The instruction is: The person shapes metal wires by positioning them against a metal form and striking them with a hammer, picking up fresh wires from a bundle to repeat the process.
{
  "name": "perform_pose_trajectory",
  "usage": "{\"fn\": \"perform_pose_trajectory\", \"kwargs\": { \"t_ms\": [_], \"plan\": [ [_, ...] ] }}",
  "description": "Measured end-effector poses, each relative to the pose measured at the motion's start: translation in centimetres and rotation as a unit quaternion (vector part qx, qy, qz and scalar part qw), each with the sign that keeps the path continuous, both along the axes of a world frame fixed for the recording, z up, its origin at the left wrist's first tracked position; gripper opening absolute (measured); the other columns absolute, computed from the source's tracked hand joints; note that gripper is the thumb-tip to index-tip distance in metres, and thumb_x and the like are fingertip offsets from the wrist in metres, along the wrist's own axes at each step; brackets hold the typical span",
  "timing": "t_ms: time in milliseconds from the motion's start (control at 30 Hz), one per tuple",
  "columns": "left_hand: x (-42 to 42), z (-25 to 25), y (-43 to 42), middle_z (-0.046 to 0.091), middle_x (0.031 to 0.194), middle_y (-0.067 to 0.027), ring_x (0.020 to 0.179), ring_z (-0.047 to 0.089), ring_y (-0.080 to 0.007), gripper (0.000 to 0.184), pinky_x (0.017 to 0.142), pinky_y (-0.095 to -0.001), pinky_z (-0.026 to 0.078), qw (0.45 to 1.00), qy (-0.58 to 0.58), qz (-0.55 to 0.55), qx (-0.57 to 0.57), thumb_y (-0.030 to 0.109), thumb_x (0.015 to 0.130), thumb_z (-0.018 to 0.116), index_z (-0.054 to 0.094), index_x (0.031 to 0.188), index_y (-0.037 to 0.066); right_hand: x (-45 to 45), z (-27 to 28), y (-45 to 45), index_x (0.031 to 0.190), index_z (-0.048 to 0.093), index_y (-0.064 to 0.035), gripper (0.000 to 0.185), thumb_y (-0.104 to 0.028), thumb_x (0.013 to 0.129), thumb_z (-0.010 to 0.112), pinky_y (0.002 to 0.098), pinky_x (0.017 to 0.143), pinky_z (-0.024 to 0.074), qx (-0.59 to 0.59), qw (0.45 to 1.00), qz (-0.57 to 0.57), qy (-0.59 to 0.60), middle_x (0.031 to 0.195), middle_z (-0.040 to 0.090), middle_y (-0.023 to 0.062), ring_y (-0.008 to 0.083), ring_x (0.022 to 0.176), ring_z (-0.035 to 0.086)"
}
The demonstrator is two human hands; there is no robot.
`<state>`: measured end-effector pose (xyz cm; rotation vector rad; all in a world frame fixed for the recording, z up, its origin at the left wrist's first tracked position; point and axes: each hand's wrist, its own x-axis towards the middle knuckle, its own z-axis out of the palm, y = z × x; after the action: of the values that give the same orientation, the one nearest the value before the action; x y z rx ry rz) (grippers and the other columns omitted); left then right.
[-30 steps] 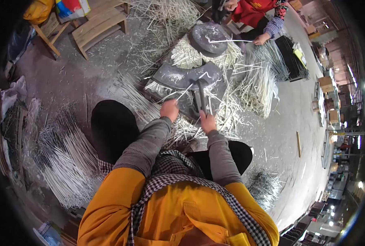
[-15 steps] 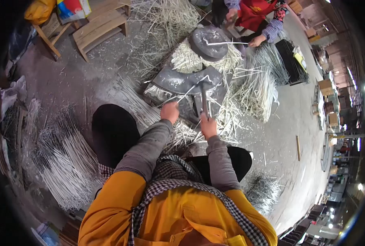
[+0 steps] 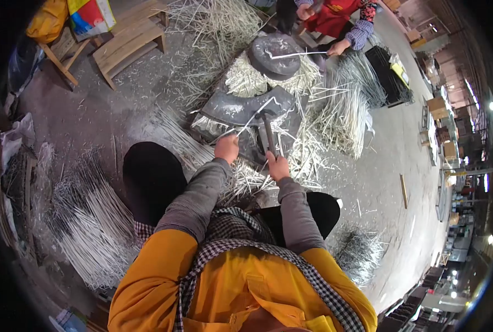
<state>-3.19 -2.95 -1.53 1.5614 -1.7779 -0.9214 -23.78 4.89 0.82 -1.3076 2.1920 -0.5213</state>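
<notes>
My left hand [image 3: 226,148] is closed around the near end of a thin white-coated rod [image 3: 251,119]. The rod slants up and away, and its far end is bent to an angle. That bent end is over a dark curved metal block [image 3: 232,109]; whether it touches the block I cannot tell. My right hand [image 3: 278,167] grips the handle of a hammer [image 3: 268,133]. The hammer's head is at the block's near right edge, close beside the rod.
Across from me, a person's hand [image 3: 339,47] holds another bent white rod [image 3: 299,55] over a round dark block [image 3: 274,54]. Bundles of rods [image 3: 94,232] lie at left and by the blocks [image 3: 346,119]. A wooden bench [image 3: 127,47] stands at upper left.
The hammer has shifted slightly left and nearer to me, with my right hand. My left hand still holds the rod. The whole view has moved a little.
</notes>
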Motion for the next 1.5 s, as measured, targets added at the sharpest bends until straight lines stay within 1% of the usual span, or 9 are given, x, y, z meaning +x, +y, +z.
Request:
{"fn": "perform_pose_trajectory", "kwargs": {
  "t_ms": [167, 267, 533, 667, 933, 1067, 1233, 1333, 1500],
  "plan": [
    [1.6, -5.1, -0.9, 0.061, 0.072, -0.0179, 0.07, 0.059, -0.0353, 0.021, 0.063, -0.0422, 0.046, 0.99, 0.119, -0.008, 0.077, 0.021, 0.087, 0.056, 0.062, 0.087, 0.001, 0.5, -0.5, 0.0, 0.078, 0.059, 0.0104, 0.061, -0.049, 0.086, 0.054, 0.0408, 0.052, 0.0457, -0.063, 0.997, 0.001, 0.047, 0.059, 0.058, 0.0226, 0.0321, 0.055, 0.061],
    [2.1, -5.7, -0.9, 0.06, 0.068, -0.0165, 0.066, 0.059, -0.0324, 0.022, 0.062, -0.0406, 0.046, 0.983, 0.145, -0.008, 0.11, 0.021, 0.087, 0.058, 0.062, 0.087, 0.0, 0.9, 0.8, -0.1, 0.079, 0.062, 0.0079, 0.061, -0.052, 0.085, 0.053, 0.0481, 0.066, 0.0456, 0.004, 0.995, -0.078, -0.067, 0.076, 0.06, 0.0294, 0.046, 0.073, 0.059],
    [0.8, -2.8, -1.6, 0.061, 0.068, -0.0164, 0.064, 0.058, -0.0327, 0.023, 0.061, -0.0402, 0.046, 0.995, 0.102, -0.002, -0.002, 0.022, 0.086, 0.06, 0.064, 0.086, 0.0, 4.9, 10.5, -1.0, 0.082, 0.059, 0.0074, 0.053, -0.045, 0.089, 0.052, 0.0443, 0.059, 0.0445, -0.197, 0.932, -0.106, -0.286, 0.071, 0.061, 0.0237, 0.0375, 0.062, 0.06],
    [0.2, -0.9, -2.0, 0.061, 0.073, -0.02, 0.069, 0.059, -0.036, 0.022, 0.063, -0.0414, 0.046, 0.997, 0.081, 0.007, 0.013, 0.022, 0.085, 0.059, 0.065, 0.086, 0.001, 2.1, 1.6, 0.1, 0.081, 0.056, 0.007, 0.051, -0.043, 0.088, 0.053, 0.043, 0.056, 0.0441, -0.126, 0.99, -0.001, 0.056, 0.07, 0.061, 0.0222, 0.0333, 0.057, 0.058],
    [-0.1, -1.1, -2.1, 0.06, 0.081, -0.0229, 0.08, 0.059, -0.0395, 0.019, 0.068, -0.0432, 0.046, 0.999, 0.029, -0.019, 0.017, 0.02, 0.084, 0.058, 0.066, 0.088, 0.003, 4.0, 9.6, -0.7, 0.079, 0.053, 0.0075, 0.052, -0.044, 0.088, 0.055, 0.0484, 0.063, 0.0439, -0.152, 0.964, -0.089, -0.201, 0.076, 0.06, 0.0285, 0.0462, 0.071, 0.058],
    [-0.2, -0.7, -2.6, 0.061, 0.083, -0.0222, 0.081, 0.058, -0.0401, 0.019, 0.069, -0.0431, 0.046, 0.999, 0.032, -0.009, 0.033, 0.019, 0.084, 0.057, 0.066, 0.088, 0.003, 2.9, 4.5, 0.3, 0.079, 0.053, 0.0074, 0.05, -0.042, 0.088, 0.055, 0.047, 0.062, 0.0437, -0.105, 0.994, 0.0, 0.011, 0.074, 0.06, 0.0277, 0.044, 0.071, 0.059],
    [0.0, -1.8, -2.9, 0.062, 0.083, -0.0219, 0.08, 0.058, -0.0406, 0.019, 0.069, -0.0423, 0.046, 0.999, 0.052, -0.007, -0.01, 0.019, 0.084, 0.057, 0.065, 0.088, 0.002, 2.1, 3.9, 0.6, 0.081, 0.053, 0.0074, 0.048, -0.04, 0.088, 0.056, 0.047, 0.06, 0.0435, 0.001, 0.999, -0.037, -0.032, 0.07, 0.059, 0.0267, 0.0434, 0.067, 0.059],
    [-0.7, -1.2, -2.1, 0.062, 0.083, -0.0218, 0.08, 0.058, -0.0404, 0.019, 0.069, -0.0419, 0.046, 0.998, 0.055, -0.006, 0.019, 0.019, 0.084, 0.057, 0.065, 0.088, 0.002, 4.4, 10.6, -0.3, 0.083, 0.055, 0.008, 0.051, -0.043, 0.087, 0.055, 0.0464, 0.06, 0.044, -0.136, 0.957, -0.092, -0.241, 0.068, 0.059, 0.0267, 0.0423, 0.066, 0.06],
    [-0.8, -0.8, -2.9, 0.062, 0.085, -0.0221, 0.081, 0.058, -0.0398, 0.019, 0.07, -0.0414, 0.046, 0.999, 0.042, 0.001, 0.028, 0.019, 0.084, 0.058, 0.065, 0.089, 0.002, 3.1, 6.3, 0.6, 0.083, 0.055, 0.0088, 0.054, -0.046, 0.086, 0.056, 0.0451, 0.059, 0.0444, -0.108, 0.994, 0.003, -0.011, 0.068, 0.059, 0.0259, 0.0398, 0.064, 0.06]
  ]
}}
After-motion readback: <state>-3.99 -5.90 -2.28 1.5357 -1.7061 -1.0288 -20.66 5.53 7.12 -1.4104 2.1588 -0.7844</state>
